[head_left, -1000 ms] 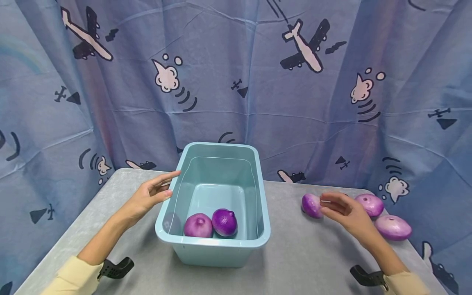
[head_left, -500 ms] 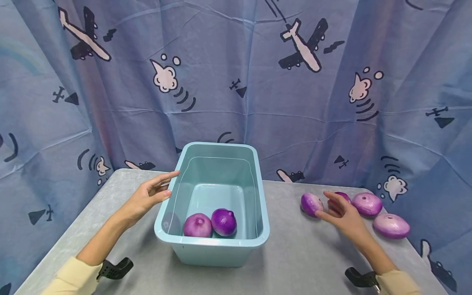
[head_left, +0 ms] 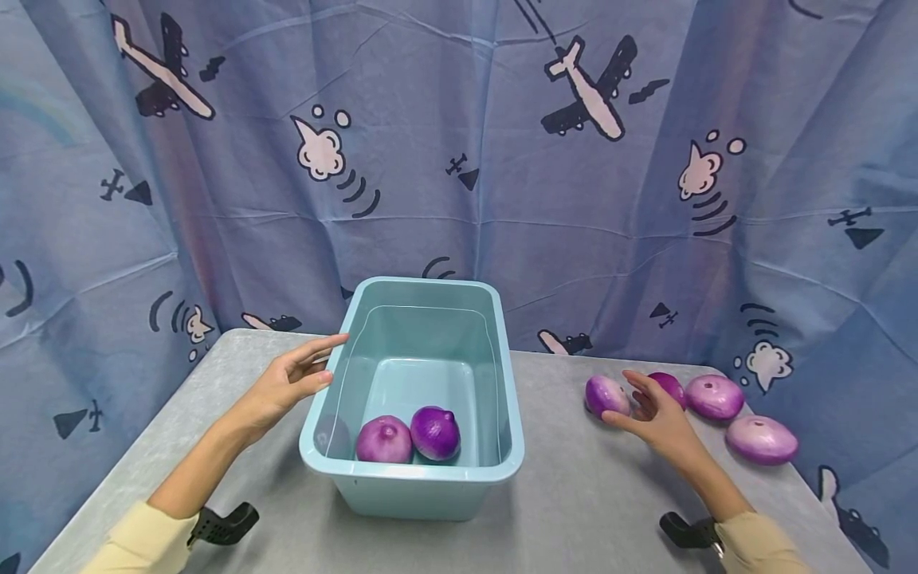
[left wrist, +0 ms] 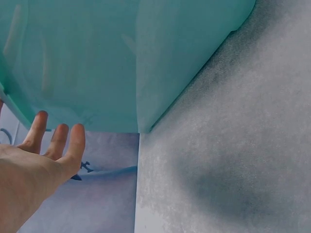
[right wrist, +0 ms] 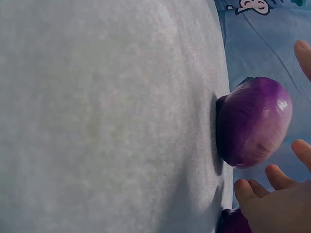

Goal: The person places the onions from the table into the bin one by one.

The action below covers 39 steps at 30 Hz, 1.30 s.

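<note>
My left hand (head_left: pixel 287 385) rests against the left rim of a light blue plastic bin (head_left: pixel 512 414), fingers loosely extended. In the left wrist view its fingers (left wrist: pixel 57 141) lie beside the bin's outer wall (left wrist: pixel 87 73). Inside the bin, at the near end, sit a paler red onion (head_left: pixel 385 439) and a darker red onion (head_left: pixel 435 433). My right hand (head_left: pixel 663 422) is beside another red onion (head_left: pixel 605 396) on the table, thumb and fingers spread. In the right wrist view there is a gap between the fingers and this onion (right wrist: pixel 255 121).
Behind my right hand stand a dark red onion (head_left: pixel 668 387) and a paler one (head_left: pixel 714 397). A further onion (head_left: pixel 762 440) lies near the right table edge. The grey table (head_left: pixel 574 494) ends at a blue curtain (head_left: pixel 430 159) with airplane prints.
My right hand has shifted slightly left and its thumb has spread down toward the onion's near side, uncovering the dark onion behind. My left hand stays at the bin rim.
</note>
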Motion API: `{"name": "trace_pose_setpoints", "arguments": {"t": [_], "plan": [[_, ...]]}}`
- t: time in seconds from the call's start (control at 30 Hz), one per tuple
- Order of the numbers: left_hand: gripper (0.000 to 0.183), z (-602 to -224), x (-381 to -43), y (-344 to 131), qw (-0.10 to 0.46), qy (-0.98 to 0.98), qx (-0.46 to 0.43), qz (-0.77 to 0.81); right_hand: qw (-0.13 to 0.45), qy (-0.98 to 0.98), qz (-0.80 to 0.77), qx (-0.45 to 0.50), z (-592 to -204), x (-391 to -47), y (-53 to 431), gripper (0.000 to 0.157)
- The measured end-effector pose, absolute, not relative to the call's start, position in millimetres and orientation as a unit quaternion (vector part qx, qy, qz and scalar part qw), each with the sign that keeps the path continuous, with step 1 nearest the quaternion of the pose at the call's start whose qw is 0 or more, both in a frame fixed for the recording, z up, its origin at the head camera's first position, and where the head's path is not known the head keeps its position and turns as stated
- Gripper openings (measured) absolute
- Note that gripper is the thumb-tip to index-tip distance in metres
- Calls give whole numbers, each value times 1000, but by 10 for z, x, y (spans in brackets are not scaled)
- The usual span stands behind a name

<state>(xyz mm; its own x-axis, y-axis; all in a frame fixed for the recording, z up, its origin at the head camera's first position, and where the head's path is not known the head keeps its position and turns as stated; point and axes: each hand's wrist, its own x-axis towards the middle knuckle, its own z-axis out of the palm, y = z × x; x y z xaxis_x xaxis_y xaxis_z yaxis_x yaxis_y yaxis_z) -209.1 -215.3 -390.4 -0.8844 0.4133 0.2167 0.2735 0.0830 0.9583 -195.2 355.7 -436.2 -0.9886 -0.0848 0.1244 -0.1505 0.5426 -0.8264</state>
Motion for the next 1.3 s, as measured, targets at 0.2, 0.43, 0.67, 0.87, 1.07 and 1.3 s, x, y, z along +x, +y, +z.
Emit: {"name": "trace_pose_setpoints", "arguments": {"t": [0.2, 0.43, 0.67, 0.87, 1.07, 1.3], "plan": [[53, -3909, -2093, -2151, 57, 733, 233, 637, 37, -881, 465, 76, -4388, -2015, 3545, 87], [53, -3910, -2096, -2142, 57, 733, 232, 637, 55, -885, 452, 92, -4454, -2079, 3533, 84], [53, -3909, -2090, -2140, 59, 731, 233, 639, 89, -892, 437, 79, -4560, -2134, 3508, 75], [53, -3917, -2092, -2145, 59, 730, 232, 640, 87, -895, 435, 55, -4578, -2160, 3504, 72], [53, -3916, -2091, -2142, 60, 729, 227, 643, 89, -887, 452, 44, -4578, -2138, 3484, 73], [53, -3903, -2087, -2139, 61, 732, 229, 638, 82, -883, 460, 30, -4559, -2115, 3468, 74]]}}
